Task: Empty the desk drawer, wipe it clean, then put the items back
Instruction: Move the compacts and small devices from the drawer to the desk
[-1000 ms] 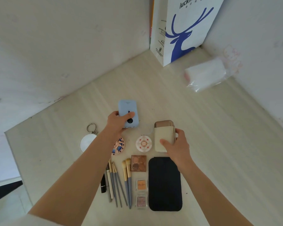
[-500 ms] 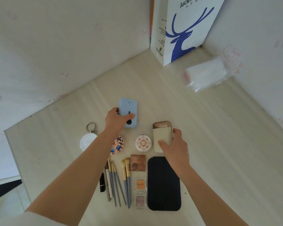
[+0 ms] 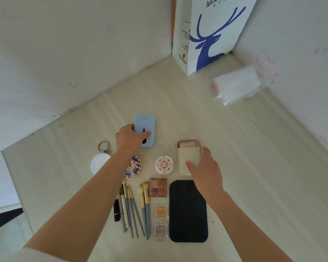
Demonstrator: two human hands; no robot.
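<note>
Both arms reach forward: left hand (image 3: 130,138) fingers grasp the blue case (image 3: 145,125), right hand (image 3: 204,170) fingers grasp the cream case (image 3: 187,154)

Bare forearms; white sleeve (image 3: 17,255) (left arm only).

Left hand (image 3: 131,138): we reach forward, arm extended, fingers curled in a grip.
Right hand (image 3: 204,169): we reach forward, thumb and fingers clasping.

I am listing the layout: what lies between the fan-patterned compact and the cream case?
In the head view, one round white compact lies between the fan-patterned compact and the cream case.
</note>
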